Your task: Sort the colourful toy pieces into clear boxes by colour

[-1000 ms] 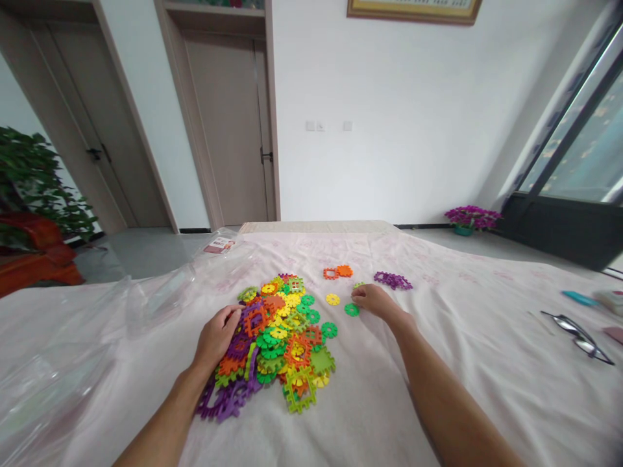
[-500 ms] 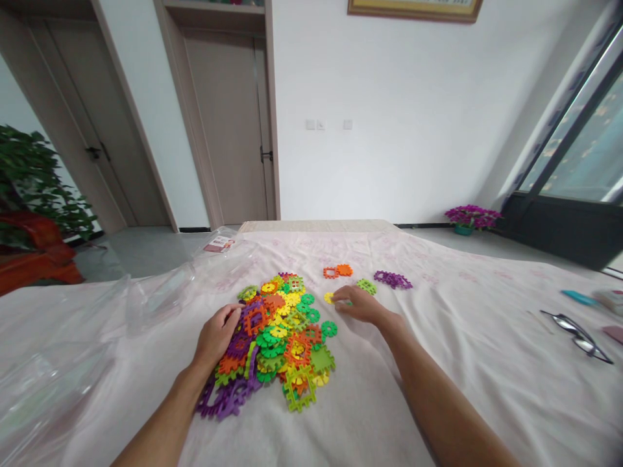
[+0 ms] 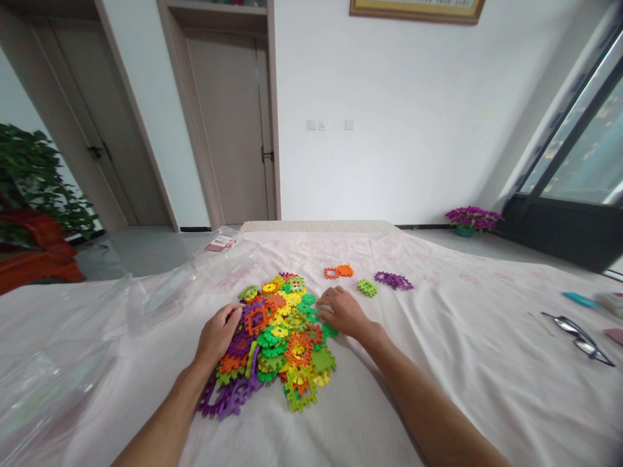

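Note:
A heap of toothed plastic building pieces [image 3: 280, 344] lies on the cloth, mixed purple, orange, yellow and green. My left hand [image 3: 220, 332] rests against its left side by the purple pieces. Its fingers are curled together, and whatever they hold is hidden. At the heap's right edge is my right hand [image 3: 343, 311], palm down, fingers bent and a little apart, their tips touching the green discs [image 3: 307, 299]. Beyond it lie a light green piece [image 3: 366, 288], an orange square frame [image 3: 331, 273] beside an orange solid piece [image 3: 345, 270], and several purple pieces [image 3: 393, 280].
Clear plastic bags [image 3: 58, 376] spread over the left of the pale cloth [image 3: 462, 350]; one bears a label [image 3: 220, 244]. Far right are glasses [image 3: 579, 337], a blue object [image 3: 581, 299] and a whitish item [image 3: 609, 301]. A red wooden chair [image 3: 36, 240] stands left.
My right hand has moved left to the heap's edge. The yellow disc at its fingertips no longer shows apart from the heap. My left hand has stayed put.

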The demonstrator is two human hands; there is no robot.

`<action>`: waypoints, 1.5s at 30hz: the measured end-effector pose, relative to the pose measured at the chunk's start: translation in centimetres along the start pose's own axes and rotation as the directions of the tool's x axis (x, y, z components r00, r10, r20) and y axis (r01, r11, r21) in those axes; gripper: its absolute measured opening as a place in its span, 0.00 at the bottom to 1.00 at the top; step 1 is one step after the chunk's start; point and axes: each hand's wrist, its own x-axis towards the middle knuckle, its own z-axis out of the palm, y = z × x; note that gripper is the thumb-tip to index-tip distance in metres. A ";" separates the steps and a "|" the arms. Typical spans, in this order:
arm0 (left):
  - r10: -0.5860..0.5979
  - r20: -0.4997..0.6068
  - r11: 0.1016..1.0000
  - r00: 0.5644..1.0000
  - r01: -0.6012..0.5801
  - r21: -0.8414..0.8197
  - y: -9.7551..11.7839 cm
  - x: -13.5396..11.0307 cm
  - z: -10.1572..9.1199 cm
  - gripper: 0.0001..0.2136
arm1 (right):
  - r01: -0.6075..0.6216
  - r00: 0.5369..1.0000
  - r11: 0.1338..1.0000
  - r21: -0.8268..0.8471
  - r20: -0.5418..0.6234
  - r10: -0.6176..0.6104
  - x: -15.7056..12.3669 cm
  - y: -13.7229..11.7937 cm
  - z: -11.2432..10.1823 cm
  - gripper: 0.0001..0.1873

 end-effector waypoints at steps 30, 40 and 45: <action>0.002 -0.010 1.000 1.000 -0.002 0.019 0.5 -0.2 -0.2 0.19 | -0.361 0.932 0.879 0.313 0.088 0.351 -1.3 6.6 -3.6 0.09; 0.005 -0.009 1.000 1.000 -0.005 0.013 0.0 0.0 0.0 0.19 | -0.086 0.936 0.953 0.291 0.350 -0.023 -0.4 1.1 -2.0 0.19; 0.010 -0.013 1.000 1.000 -0.010 0.005 0.1 -0.1 0.0 0.19 | -0.130 0.937 0.973 0.191 0.345 0.058 -0.4 0.4 -2.1 0.19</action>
